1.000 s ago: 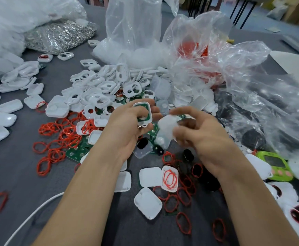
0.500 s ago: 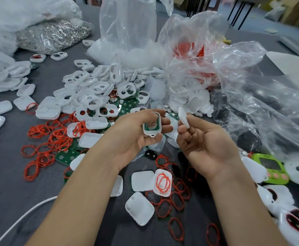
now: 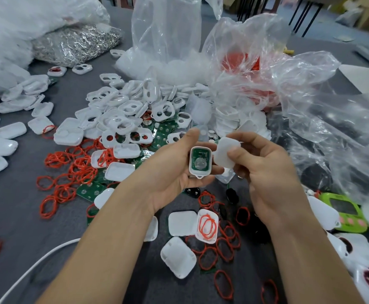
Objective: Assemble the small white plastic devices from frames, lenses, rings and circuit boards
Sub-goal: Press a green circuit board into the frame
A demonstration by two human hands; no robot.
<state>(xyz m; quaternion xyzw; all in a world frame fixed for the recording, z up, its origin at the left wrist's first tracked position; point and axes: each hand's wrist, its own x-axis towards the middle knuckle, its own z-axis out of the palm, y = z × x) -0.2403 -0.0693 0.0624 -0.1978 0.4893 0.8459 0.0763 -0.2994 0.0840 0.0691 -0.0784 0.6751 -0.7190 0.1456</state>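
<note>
My left hand [image 3: 174, 181] grips the frame [image 3: 200, 173] above the desk [image 3: 14, 216], board [image 3: 201, 157] facing up for inspection. My right hand [image 3: 267, 174] pinches a white cover [image 3: 225, 153] just beside it, probably ready for closing.

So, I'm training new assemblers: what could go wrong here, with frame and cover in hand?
The translucent white plastic cover in the right hand is tilted beside the white frame with its green circuit board; pressed on skewed, it might not seat. The left hand holds that frame by its edges, so a push could knock it from the grip into the loose red rings below.
</note>
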